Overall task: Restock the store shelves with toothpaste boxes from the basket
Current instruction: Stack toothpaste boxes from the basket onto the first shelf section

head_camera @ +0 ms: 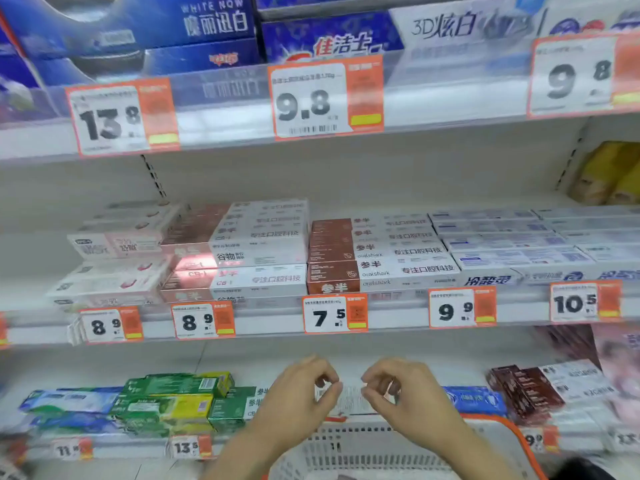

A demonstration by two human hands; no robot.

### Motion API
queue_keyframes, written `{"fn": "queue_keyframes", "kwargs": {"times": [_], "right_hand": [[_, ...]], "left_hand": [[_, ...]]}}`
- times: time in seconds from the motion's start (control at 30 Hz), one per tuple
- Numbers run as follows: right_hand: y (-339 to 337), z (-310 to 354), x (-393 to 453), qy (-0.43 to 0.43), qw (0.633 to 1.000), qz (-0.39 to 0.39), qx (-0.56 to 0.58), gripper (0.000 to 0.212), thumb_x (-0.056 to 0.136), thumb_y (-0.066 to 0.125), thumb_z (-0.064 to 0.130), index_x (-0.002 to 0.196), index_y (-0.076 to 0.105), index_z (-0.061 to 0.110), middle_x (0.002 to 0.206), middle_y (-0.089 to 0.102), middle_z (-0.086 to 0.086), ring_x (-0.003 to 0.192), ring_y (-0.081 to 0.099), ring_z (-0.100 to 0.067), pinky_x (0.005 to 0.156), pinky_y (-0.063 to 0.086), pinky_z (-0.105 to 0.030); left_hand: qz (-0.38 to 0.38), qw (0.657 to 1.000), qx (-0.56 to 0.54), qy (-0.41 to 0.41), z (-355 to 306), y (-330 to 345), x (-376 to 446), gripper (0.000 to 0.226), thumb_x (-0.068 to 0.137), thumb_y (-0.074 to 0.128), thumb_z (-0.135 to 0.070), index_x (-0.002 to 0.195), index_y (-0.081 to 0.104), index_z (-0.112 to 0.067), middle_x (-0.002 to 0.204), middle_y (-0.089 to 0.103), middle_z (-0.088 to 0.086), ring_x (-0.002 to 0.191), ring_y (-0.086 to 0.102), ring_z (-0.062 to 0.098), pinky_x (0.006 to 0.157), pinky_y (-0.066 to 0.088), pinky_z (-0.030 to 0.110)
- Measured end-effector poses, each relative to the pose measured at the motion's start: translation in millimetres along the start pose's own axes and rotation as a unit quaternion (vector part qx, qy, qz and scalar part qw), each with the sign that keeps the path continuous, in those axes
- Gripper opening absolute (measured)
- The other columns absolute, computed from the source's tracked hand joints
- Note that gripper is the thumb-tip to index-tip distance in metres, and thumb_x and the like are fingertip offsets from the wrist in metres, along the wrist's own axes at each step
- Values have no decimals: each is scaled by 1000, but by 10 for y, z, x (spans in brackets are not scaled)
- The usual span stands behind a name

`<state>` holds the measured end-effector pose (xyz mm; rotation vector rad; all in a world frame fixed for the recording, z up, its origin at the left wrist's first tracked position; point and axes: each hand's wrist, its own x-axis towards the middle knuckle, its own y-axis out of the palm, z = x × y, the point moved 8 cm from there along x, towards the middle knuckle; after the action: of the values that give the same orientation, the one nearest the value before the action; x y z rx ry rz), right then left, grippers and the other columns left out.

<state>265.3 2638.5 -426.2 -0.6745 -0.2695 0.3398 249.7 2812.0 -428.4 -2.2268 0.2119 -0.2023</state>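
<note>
My left hand and my right hand are side by side in front of the lowest shelf, fingers curled and thumbs meeting fingertips. Between them shows a white toothpaste box with small print and a barcode, and both hands seem to pinch it along its upper edge. Motion blur hides the exact grip. Directly below the hands is the white plastic basket with its orange rim; I cannot see what is inside it.
Lowest shelf: green and yellow boxes at left, a blue box and brown boxes at right. The middle shelf holds stacked white-and-brown boxes and pink boxes behind price tags. Blue boxes fill the top shelf.
</note>
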Motion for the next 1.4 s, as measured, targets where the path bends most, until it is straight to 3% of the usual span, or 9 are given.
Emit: {"fn": "queue_keyframes", "kwargs": {"times": [0.23,0.47,0.6,0.73,0.87,1.03,1.17,1.3,1.4], "right_hand": [[647,-1144,-336,120,983,136,-21,12,83,74,26,91,67,30,77,65,14,72,64,-3,76,57,-33],[1405,-1803,-912,235,949,212,2,32,79,84,30,103,70,13,91,67,0,83,68,-20,81,57,-41],[1952,-2137,-1291,320,912,254,23,44,76,86,34,111,67,13,100,66,-4,91,65,-22,89,55,-40],[2385,-2185,-1597,381,880,270,81,33,82,82,24,107,64,12,95,64,-7,86,60,-16,84,51,-26],[2345,-2305,-1791,376,871,298,104,40,80,83,37,109,66,16,94,62,3,89,65,-19,87,55,-34],[1785,-2550,-1651,431,847,267,159,49,82,80,38,122,60,18,113,67,-1,90,69,-19,72,57,-32],[1860,-2206,-1554,440,783,303,318,76,69,90,40,134,53,26,124,68,-2,106,70,-21,93,57,-46],[1771,-1812,-1354,382,790,355,322,102,57,98,39,142,45,22,131,65,-4,115,67,-22,100,53,-49],[1549,-1449,-1173,318,791,382,357,74,66,88,15,133,57,16,126,68,-11,116,66,-28,100,52,-47]], "left_hand": [[82,969,-95,-215,875,1117,-353,6,90,71,-21,91,65,-21,89,68,-4,86,66,16,85,56,29],[199,922,-13,-333,1334,2031,-1091,54,85,77,-26,133,56,-11,132,60,9,119,58,24,92,43,25],[261,860,-82,-431,1720,2637,-1450,90,83,80,-29,154,29,-11,155,39,13,137,44,30,109,42,35],[262,830,-93,-484,1869,3199,-1818,96,71,87,-42,145,37,-7,139,54,13,119,58,32,92,52,40],[180,842,-22,-508,1853,3244,-1831,70,78,81,-36,132,50,-5,127,61,14,108,62,33,73,48,34],[184,712,-368,-570,1523,3208,-1650,41,85,78,-16,123,65,-5,110,73,12,91,70,25,75,60,35],[231,634,-534,-510,884,2923,-1380,46,88,71,-36,127,62,-14,117,73,12,107,69,27,92,55,39],[281,718,-446,-455,580,2465,-1221,59,85,64,-54,125,61,-12,110,74,8,100,72,24,89,57,37],[268,791,-333,-438,638,1883,-1087,67,83,57,-65,120,61,-9,106,68,14,81,72,24,71,60,33]]}}
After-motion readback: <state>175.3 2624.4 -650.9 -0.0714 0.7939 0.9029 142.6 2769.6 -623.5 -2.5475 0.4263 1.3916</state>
